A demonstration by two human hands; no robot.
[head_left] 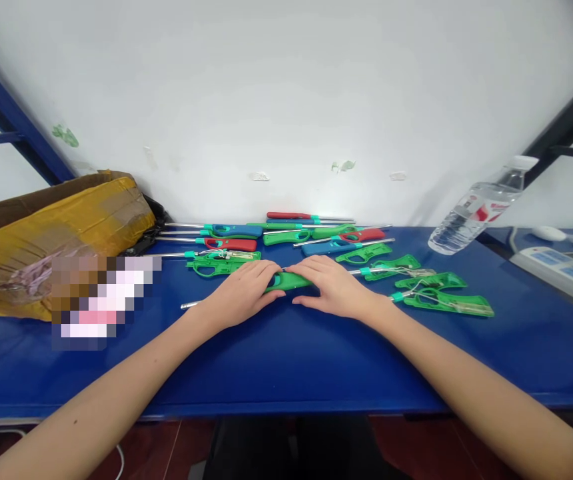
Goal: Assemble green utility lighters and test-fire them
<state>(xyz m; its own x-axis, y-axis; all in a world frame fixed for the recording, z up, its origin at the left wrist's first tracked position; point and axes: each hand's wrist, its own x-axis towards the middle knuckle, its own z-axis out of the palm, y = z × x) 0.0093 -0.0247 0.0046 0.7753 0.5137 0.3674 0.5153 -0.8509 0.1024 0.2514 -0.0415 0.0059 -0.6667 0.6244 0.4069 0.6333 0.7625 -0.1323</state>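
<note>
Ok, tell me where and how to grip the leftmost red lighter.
Take the leftmost red lighter by its wide handle, probably from above: it lies flat, thin metal rod pointing left, with a blue lighter close behind and an opened green lighter close in front, crowding both sides.

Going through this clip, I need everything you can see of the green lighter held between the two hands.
The green lighter has a smooth, plastic-looking handle with a blue-teal part near the left hand. A thin, silvery, metal-looking rod emerges beyond that hand, pointing left. It lies roughly sideways, pinched by the left hand and the right hand, whose fingers cover both ends of the handle. Whether it touches the blue table is unclear.
</note>
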